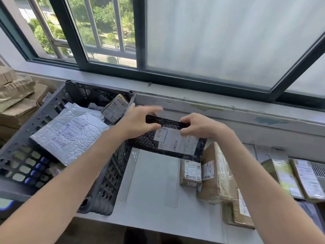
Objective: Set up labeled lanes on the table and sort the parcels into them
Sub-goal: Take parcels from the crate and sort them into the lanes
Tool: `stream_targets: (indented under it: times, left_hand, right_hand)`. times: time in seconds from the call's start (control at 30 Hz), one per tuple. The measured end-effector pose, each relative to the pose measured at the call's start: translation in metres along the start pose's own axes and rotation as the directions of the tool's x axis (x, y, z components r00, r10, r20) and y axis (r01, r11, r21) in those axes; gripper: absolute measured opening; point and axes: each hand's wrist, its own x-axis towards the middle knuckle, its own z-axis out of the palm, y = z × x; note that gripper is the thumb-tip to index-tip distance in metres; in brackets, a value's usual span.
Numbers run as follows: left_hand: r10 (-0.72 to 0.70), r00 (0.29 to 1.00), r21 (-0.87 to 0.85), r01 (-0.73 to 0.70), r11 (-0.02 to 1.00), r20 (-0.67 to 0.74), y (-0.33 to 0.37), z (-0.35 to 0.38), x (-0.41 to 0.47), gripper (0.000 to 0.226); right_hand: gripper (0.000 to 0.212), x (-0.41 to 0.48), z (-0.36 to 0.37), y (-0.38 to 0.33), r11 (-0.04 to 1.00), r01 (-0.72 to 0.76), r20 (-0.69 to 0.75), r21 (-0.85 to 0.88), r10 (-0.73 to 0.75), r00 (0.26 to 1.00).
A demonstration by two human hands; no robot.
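I hold a black bubble mailer (146, 144) with a white shipping label in the air over the table. My right hand (197, 125) pinches its top edge. My left hand (139, 120) is at its upper left corner, fingers blurred and partly spread. Below the mailer lies a bare paper sheet (154, 175) marking a lane on the grey table (158, 219). To its right stand a small brown box (190, 173) and a large taped carton (216, 175). The grey crate (107, 182) at left holds a white mailer (70, 132) and a small labelled box (116, 108).
More labelled parcels (299, 176) lie in a row at the far right, and another carton (237, 213) sits near the front. Flattened cardboard (15, 99) is stacked at the far left. The window sill and frame (211, 103) run behind the table.
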Motion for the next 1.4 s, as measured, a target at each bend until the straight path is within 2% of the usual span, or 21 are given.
stream_targets:
  times: [0.03,0.07,0.1,0.13,0.17,0.2,0.23,0.27,0.3,0.37,0.43,0.53,0.7,0.77,0.83,0.97,1.07,1.13,1.3,1.4]
  left_hand:
    - [-0.029,0.994,0.010,0.029,1.000,0.101,0.002,0.003,-0.001,0.035]
    - [-0.059,0.987,-0.024,0.063,0.998,0.148,0.002,0.005,-0.001,0.022]
    - [-0.085,0.986,-0.085,0.098,0.992,0.143,0.000,0.009,-0.002,0.017]
    - [-0.136,0.985,-0.191,0.154,0.969,0.105,-0.002,0.014,-0.003,0.016]
    - [-0.218,0.974,-0.362,0.225,0.905,0.060,-0.005,0.019,-0.005,0.015]
    - [-0.314,0.948,-0.573,0.285,0.769,0.050,-0.006,0.024,-0.008,0.013]
    - [-0.397,0.915,-0.744,0.319,0.588,0.079,-0.007,0.029,-0.011,0.013]
    - [-0.439,0.891,-0.849,0.319,0.421,0.117,-0.008,0.032,-0.013,0.014]
    - [-0.452,0.881,-0.895,0.309,0.323,0.141,-0.008,0.036,-0.014,0.015]
    - [-0.451,0.880,-0.925,0.286,0.249,0.150,-0.006,0.041,-0.015,0.019]
    - [-0.458,0.878,-0.938,0.265,0.225,0.139,-0.003,0.044,-0.016,0.021]
    - [-0.468,0.874,-0.942,0.254,0.219,0.127,0.001,0.044,-0.017,0.022]
    - [-0.516,0.849,-0.930,0.274,0.244,0.114,-0.001,0.044,-0.021,0.018]
    - [-0.581,0.809,-0.899,0.320,0.298,0.096,-0.007,0.047,-0.024,0.011]
    - [-0.656,0.750,-0.837,0.413,0.358,0.090,-0.021,0.058,-0.029,0.013]
    - [-0.706,0.695,-0.588,0.629,0.509,0.132,-0.055,0.104,-0.054,0.018]
    - [-0.757,0.613,-0.474,0.749,0.464,0.227,-0.073,0.140,-0.071,0.016]
    - [-0.781,0.578,-0.436,0.782,0.445,0.239,-0.083,0.154,-0.072,0.013]
    - [-0.790,0.569,-0.362,0.803,0.474,0.229,-0.098,0.169,-0.063,0.019]
    - [-0.785,0.572,-0.342,0.805,0.484,0.237,-0.104,0.176,-0.057,0.022]
  right_hand:
    - [0.004,0.001,-0.007,-0.004,0.998,0.023,-0.033,-0.054,-0.025,0.999]
    - [0.007,0.002,-0.011,-0.006,0.992,0.048,-0.173,-0.119,-0.069,0.983]
    - [0.014,0.005,-0.013,-0.003,0.981,0.059,-0.404,-0.186,-0.131,0.905]
    - [0.024,0.004,-0.012,0.000,0.977,0.058,-0.637,-0.206,-0.179,0.750]
    - [0.034,0.003,-0.011,0.003,0.985,0.078,-0.805,-0.154,-0.171,0.568]
    - [0.044,0.000,-0.008,0.006,0.991,0.129,-0.885,-0.023,-0.081,0.458]
    - [0.052,-0.002,-0.005,0.008,0.970,0.194,-0.891,0.148,0.045,0.451]
    - [0.059,-0.003,0.000,0.010,0.924,0.220,-0.838,0.312,0.159,0.521]
    - [0.061,-0.003,0.006,0.013,0.875,0.211,-0.753,0.437,0.227,0.618]
    - [0.049,-0.005,0.018,0.016,0.798,0.178,-0.580,0.576,0.245,0.777]
    - [0.024,-0.007,0.028,0.016,0.718,0.219,-0.499,0.661,0.203,0.843]
    - [0.006,-0.004,0.037,0.014,0.642,0.279,-0.511,0.714,0.205,0.835]
    - [0.006,0.003,0.046,0.014,0.611,0.272,-0.497,0.744,0.234,0.835]
    - [0.005,0.010,0.055,0.018,0.629,0.222,-0.463,0.745,0.248,0.851]
    - [0.004,0.018,0.076,0.025,0.635,0.129,-0.386,0.761,0.283,0.878]
    - [0.014,0.034,0.135,0.043,0.609,-0.098,-0.179,0.787,0.377,0.909]
    - [0.013,0.047,0.175,0.057,0.628,-0.212,-0.106,0.749,0.429,0.897]
    - [0.015,0.056,0.191,0.063,0.629,-0.248,-0.093,0.736,0.457,0.885]
    - [0.011,0.082,0.216,0.074,0.649,-0.284,-0.148,0.706,0.527,0.837]
    - [0.017,0.097,0.227,0.081,0.681,-0.330,-0.154,0.653,0.546,0.823]
